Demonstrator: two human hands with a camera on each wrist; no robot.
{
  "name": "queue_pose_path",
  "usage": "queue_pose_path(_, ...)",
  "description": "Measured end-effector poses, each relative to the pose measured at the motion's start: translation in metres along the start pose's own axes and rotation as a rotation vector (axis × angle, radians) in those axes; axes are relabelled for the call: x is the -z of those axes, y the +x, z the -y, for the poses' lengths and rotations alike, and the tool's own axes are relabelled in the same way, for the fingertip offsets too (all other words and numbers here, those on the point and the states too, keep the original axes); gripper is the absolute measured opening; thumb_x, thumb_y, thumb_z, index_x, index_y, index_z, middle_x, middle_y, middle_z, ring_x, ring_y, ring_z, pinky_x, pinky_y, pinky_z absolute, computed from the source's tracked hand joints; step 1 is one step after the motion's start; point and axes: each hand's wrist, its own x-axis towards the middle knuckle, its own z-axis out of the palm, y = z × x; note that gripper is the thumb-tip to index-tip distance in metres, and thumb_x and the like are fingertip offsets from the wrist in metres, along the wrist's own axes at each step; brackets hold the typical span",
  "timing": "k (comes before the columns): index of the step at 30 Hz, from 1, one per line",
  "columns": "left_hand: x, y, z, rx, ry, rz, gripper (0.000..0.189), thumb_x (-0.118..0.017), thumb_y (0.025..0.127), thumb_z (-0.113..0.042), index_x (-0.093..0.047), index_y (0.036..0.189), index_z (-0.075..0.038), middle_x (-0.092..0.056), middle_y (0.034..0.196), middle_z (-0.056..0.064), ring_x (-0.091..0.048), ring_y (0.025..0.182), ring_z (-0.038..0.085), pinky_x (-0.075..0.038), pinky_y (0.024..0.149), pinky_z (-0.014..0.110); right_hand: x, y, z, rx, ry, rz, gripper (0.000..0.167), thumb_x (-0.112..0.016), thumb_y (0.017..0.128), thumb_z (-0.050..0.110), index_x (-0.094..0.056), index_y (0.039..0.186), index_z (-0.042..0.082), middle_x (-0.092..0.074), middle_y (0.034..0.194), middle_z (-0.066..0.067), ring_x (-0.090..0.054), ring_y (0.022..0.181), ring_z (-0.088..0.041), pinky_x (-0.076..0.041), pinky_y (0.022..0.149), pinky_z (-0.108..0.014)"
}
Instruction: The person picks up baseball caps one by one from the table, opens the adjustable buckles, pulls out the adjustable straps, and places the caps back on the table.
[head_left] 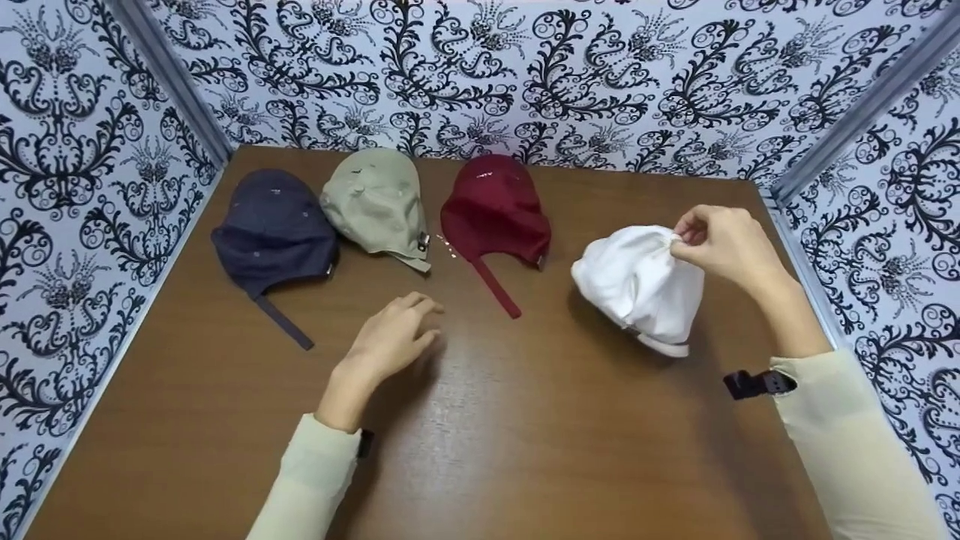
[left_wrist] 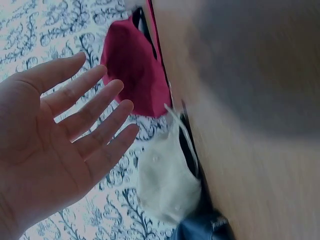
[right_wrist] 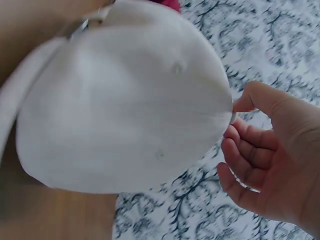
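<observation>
My right hand (head_left: 724,244) pinches the top of a white cap (head_left: 637,281) between thumb and forefinger, over the right side of the table. In the right wrist view the white cap (right_wrist: 125,100) fills most of the picture, its crown button at the fingertips. My left hand (head_left: 394,334) holds nothing; its fingers are extended over the middle of the table, as the left wrist view confirms. Beyond it lie a red cap (head_left: 499,202), a beige cap (head_left: 379,199) and a navy cap (head_left: 274,225), each with its back strap undone toward me.
The brown table (head_left: 480,450) is enclosed at the back and sides by panels with black scroll patterns (head_left: 465,75). Metal posts (head_left: 862,105) stand at the back corners. The three caps lie in a row along the table's back left.
</observation>
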Motion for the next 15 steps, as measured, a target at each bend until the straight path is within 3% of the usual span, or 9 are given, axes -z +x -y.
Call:
queue_pose_path(7, -0.022, 0.007, -0.024, -0.092, -0.061, 0.066, 0.034, -0.066, 0.096, -0.024, -0.065, 0.128, -0.013, -0.063, 0.132, 0.005, -0.057, 0.128, 0.027, -0.046, 0.109, 0.046, 0.002, -0.01, 0.041, 0.04, 0.146, 0.075, 0.015, -0.069, 0.082, 0.011, -0.071, 0.096, 0.004, -0.071, 0.089, -0.012, -0.062, 0.079, -0.019, -0.048, 0.065, -0.011)
queue_pose_path(15, -0.042, 0.016, -0.041, -0.231, -0.125, 0.132, 0.034, -0.067, 0.095, -0.024, -0.065, 0.126, -0.01, -0.066, 0.127, 0.009, -0.062, 0.121, 0.029, -0.05, 0.103, 0.045, 0.002, -0.01, 0.088, 0.127, 0.269, 0.158, 0.013, -0.067, 0.084, 0.01, -0.072, 0.095, 0.005, -0.071, 0.089, -0.01, -0.062, 0.08, -0.017, -0.051, 0.069, -0.014)
